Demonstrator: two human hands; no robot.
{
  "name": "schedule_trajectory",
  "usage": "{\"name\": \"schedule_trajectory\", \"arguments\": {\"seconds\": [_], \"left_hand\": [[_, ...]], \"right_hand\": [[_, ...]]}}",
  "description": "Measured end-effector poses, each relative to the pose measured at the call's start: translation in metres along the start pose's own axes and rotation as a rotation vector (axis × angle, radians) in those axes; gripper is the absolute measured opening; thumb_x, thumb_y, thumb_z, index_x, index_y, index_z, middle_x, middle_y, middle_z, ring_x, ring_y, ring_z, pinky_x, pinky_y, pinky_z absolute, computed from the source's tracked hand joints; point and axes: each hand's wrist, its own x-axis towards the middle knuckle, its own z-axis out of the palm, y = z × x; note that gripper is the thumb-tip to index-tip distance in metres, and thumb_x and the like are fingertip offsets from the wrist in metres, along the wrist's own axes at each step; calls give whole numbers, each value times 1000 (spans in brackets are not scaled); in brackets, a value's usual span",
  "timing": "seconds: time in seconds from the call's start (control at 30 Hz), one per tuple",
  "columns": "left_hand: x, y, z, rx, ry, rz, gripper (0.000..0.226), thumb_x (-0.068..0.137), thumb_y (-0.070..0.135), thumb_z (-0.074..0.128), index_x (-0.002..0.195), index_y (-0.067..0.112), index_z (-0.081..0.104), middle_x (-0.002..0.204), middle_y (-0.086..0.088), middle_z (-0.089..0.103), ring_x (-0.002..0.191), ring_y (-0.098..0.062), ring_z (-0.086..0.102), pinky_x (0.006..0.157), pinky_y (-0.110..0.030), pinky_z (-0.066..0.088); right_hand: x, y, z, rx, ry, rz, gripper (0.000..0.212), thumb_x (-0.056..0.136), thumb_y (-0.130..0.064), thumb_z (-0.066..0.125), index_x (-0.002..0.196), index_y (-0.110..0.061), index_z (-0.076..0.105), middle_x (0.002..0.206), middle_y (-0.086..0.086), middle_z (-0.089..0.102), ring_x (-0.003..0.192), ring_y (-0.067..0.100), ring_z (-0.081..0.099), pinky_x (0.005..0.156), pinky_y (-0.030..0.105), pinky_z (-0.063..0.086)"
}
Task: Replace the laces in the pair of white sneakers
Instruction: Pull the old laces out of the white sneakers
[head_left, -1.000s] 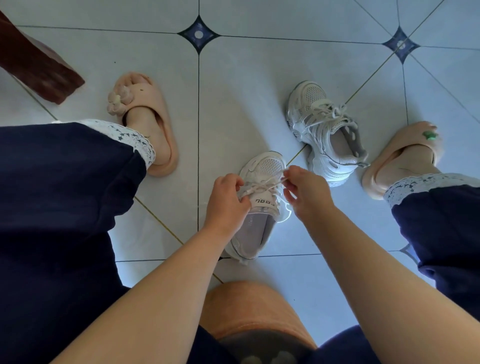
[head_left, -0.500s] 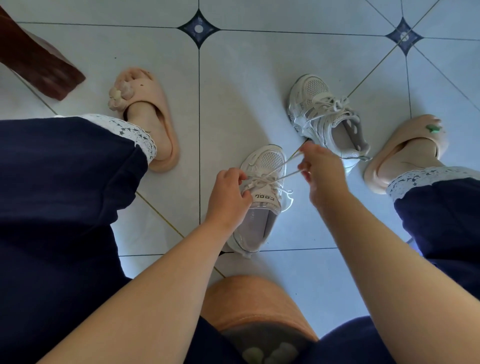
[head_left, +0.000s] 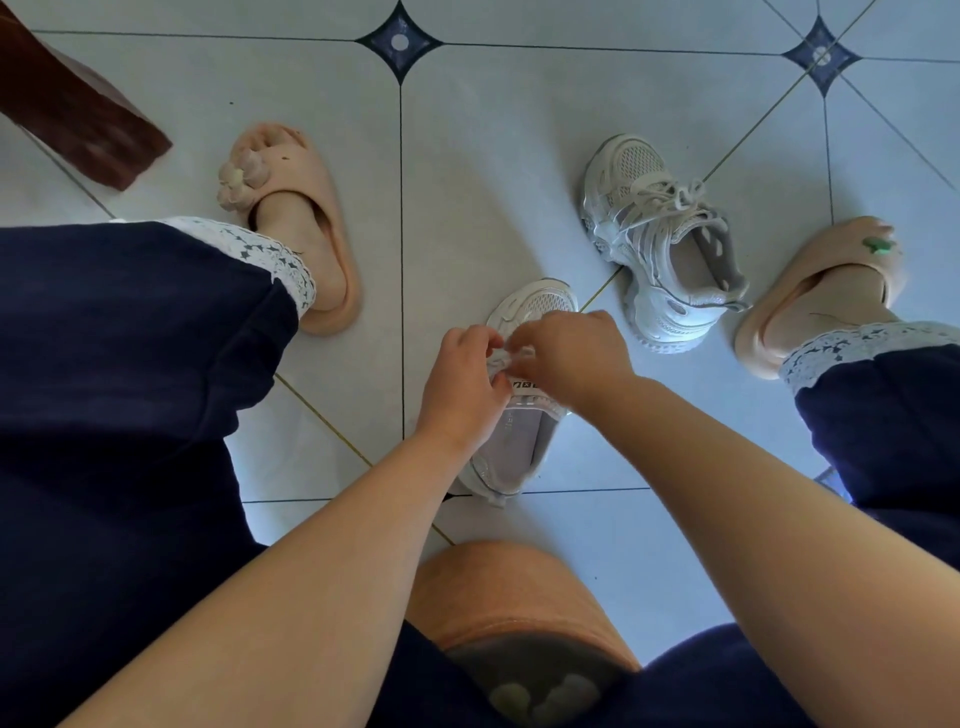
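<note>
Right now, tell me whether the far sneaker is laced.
Laced: the far sneaker has laces crisscrossing its front, bunched in a knot.

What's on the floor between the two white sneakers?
Head view: just bare pale floor tile between the nearer white mesh sneaker and the farther laced sneaker.

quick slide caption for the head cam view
Relacing: left hand and right hand pinch the lace on the near sneaker; the laced second sneaker lies apart to its right.

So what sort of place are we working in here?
Likely a home, indoors: a glossy tiled floor with dark diamond insets, the person in pink slippers, and a dark wooden furniture piece top left.
</note>
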Motion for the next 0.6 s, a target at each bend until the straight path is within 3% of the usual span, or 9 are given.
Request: {"name": "schedule_trajectory", "arguments": {"seconds": [0.1,0.17,0.27,0.33,0.37,0.43,0.47,0.53,0.6], "left_hand": [[0,0,0,1,1,-7,30,83,11,61,111,14,52,102,6,38,77,-10,46,70,-9,31],[1,-1,-1,-7,9,-33,30,82,11,61,110,14,51,103,4,39,77,-11,47,69,-12,33],[1,-2,-2,-7,2,-55,32,82,11,59,112,14,50,106,2,40,78,-13,47,69,-14,33],[1,-1,-2,-8,3,-59,32,82,10,58,113,14,50,108,0,42,78,-13,46,70,-15,33],[1,0,-2,2,2,-57,32,82,9,57,113,15,50,110,-1,43,77,-14,47,70,-17,34],[1,3,-2,55,-8,-29,32,82,8,56,112,18,52,115,-2,44,78,-15,48,70,-22,37],[1,4,-2,85,-11,-5,32,82,7,56,111,19,54,116,-3,44,82,-16,50,70,-23,39],[0,6,-1,127,2,54,28,82,4,57,105,20,60,115,-3,46,96,-19,50,74,-26,42],[-2,6,0,154,-1,124,28,83,1,54,101,19,66,113,-2,48,106,-18,43,80,-23,37]], "right_hand": [[5,0,-1,-192,38,-100,16,87,-31,55,95,-26,68,85,-3,61,86,23,59,81,33,30],[9,10,-7,-86,88,-2,15,86,-26,57,91,-21,70,84,1,62,83,24,59,78,30,35],[14,40,-37,608,359,529,17,83,-16,55,69,-9,61,68,7,53,59,7,50,54,21,34],[10,61,-64,1097,528,742,21,83,-11,52,63,-14,53,62,5,49,44,3,42,48,16,30],[6,67,-72,1219,536,733,20,85,-11,53,66,-17,54,62,3,52,44,3,43,49,16,33],[-1,64,-83,1267,395,568,10,87,-13,56,82,-22,59,69,-1,59,56,5,53,59,18,42],[-3,59,-83,1250,283,463,16,87,-14,57,96,-26,60,81,0,63,70,8,60,68,22,46],[-2,53,-74,1141,137,375,47,87,-12,58,127,-36,46,107,10,63,98,17,62,84,35,49],[-3,47,-62,1031,147,461,52,85,-6,57,131,-26,44,112,18,60,100,24,61,90,43,50]]}}
